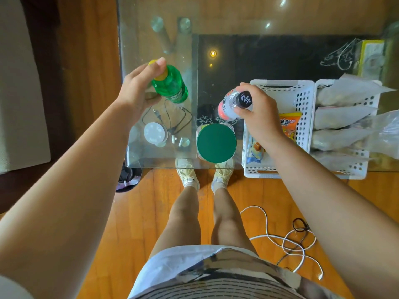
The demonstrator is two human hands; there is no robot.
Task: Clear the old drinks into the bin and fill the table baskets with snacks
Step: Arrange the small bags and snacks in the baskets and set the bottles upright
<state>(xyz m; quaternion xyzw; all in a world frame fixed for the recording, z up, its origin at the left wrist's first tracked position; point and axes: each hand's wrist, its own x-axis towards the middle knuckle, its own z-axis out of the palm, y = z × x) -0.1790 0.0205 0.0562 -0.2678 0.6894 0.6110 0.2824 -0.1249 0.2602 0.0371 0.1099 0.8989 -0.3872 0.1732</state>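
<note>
A green bottle (172,87) with a yellow cap stands on the glass table (155,39) at the left. My left hand (138,89) curls around its neck and cap, thumb on the cap. A clear bottle (228,106) with a black cap and a pink-orange label stands in the middle. My right hand (257,111) grips it just under the cap. To the right sits a white perforated basket (302,98) holding an orange snack bag (288,124) and a blue packet. A second white basket (358,167) beside it holds several grey packets.
A jar with a round green lid (216,143) stands at the table's near edge between my arms. A white disc and black cables lie under the glass. A white cable (287,240) coils on the wooden floor at the right. A dark object sits at the table's left corner.
</note>
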